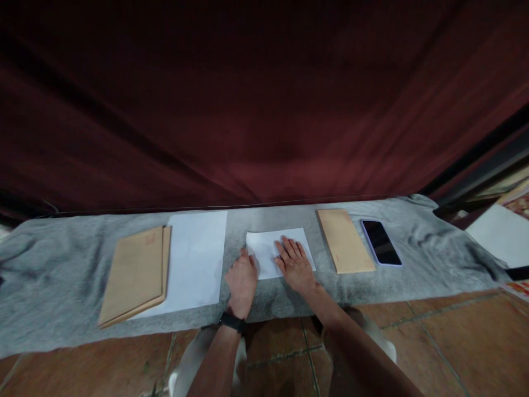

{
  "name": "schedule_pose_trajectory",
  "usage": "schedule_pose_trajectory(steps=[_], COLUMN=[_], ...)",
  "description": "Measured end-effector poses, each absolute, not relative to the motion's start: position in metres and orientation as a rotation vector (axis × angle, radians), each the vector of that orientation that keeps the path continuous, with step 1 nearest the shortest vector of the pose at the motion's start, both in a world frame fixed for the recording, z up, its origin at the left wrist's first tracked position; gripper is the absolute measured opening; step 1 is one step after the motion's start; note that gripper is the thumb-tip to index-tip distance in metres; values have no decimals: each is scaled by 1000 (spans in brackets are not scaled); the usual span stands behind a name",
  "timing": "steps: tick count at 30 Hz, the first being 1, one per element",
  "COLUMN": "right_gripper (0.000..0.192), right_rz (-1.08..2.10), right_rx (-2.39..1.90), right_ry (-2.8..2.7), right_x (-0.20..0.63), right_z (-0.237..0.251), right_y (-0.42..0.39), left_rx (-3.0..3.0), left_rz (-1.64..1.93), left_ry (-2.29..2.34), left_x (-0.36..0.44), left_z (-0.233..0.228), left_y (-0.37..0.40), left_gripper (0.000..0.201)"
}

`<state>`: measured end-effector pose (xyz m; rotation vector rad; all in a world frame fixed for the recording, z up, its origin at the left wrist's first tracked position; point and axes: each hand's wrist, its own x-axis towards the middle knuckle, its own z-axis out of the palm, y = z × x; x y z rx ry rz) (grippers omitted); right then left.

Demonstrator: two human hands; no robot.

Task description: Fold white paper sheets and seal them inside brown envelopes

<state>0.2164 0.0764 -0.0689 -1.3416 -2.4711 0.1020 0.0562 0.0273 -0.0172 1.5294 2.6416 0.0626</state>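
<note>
A white sheet of paper (264,253) lies flat before me on the grey cloth, about half the size of the white paper to its left, and looks folded over. My left hand (242,278), with a black band on its wrist, has its fingers curled at the paper's left edge, closed on it; the fingertips are partly hidden. Spread flat on the right part of the same paper is my right hand (295,266), fingers stretched out and pressing on its surface.
To the left, brown envelopes (134,270) overlap larger white paper (198,259). A single brown envelope (345,242) lies to the right, beside a phone (381,242) with a purple case. Grey cloth (430,264) covers the narrow surface. A dark red curtain (264,138) hangs behind.
</note>
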Motion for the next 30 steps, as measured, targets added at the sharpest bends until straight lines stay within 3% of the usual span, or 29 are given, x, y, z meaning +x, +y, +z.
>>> schedule_pose_trajectory(steps=[5,10,16,30], right_gripper=[51,51,51,51], right_rz=[105,118,95,94], right_rx=[-1337,-1348,-1348,-1486], right_ry=[-2463,-2509,-2514,-2410], right_x=[216,217,219,268], right_z=[-71,-71,-72,-75], right_y=[77,77,77,85], left_rx=[1659,2033,2027,1993], left_rz=[244,647,435,305], left_ry=[2707,2304,2297,2507], left_x=[63,88,102,73], left_z=[-14,-31,-55,-58], left_y=[28,38,39,15], left_gripper=[35,49,55,56])
